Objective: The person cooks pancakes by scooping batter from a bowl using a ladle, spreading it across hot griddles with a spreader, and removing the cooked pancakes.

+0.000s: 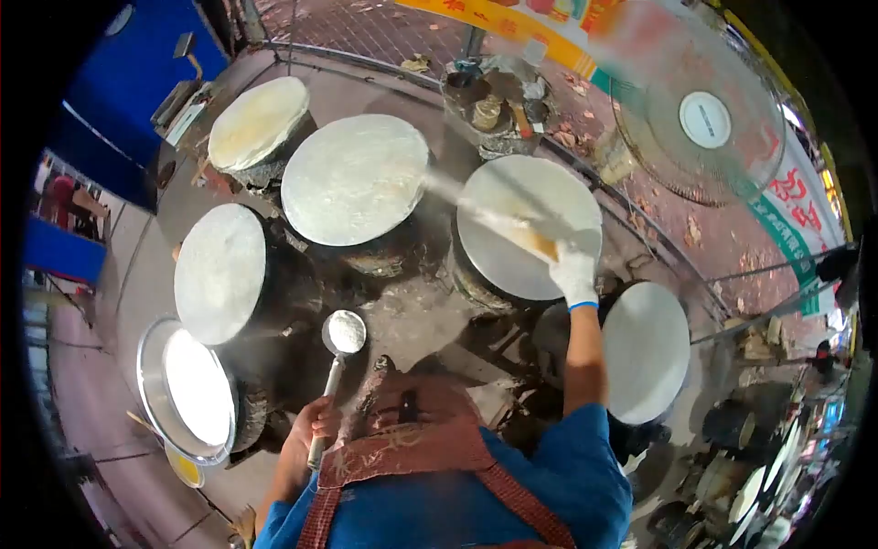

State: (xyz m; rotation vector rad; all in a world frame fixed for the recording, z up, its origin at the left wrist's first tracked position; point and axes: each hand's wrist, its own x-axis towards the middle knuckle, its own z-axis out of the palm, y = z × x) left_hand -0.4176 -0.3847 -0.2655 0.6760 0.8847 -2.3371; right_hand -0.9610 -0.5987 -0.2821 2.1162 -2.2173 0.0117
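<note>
My left hand (pixel 315 423), bare, is closed around the handle of a ladle (pixel 346 331) whose bowl is full of white batter. My right hand (pixel 575 274) wears a white glove and grips a long, flat spreader (pixel 498 222), smeared by motion. The spreader reaches left across a round griddle (pixel 526 188), its far end near a second griddle (pixel 355 178) covered by a thin pale sheet. At far right, closest to my right forearm, is a bare-looking grey griddle (pixel 647 353).
A metal basin (pixel 148 403) of white batter stands at left, below a coated griddle (pixel 219 274). Another griddle (pixel 259 123) at upper left carries a yellowish sheet. A cluttered drum (pixel 498 105), a wire fence and a fan (pixel 704 119) line the back.
</note>
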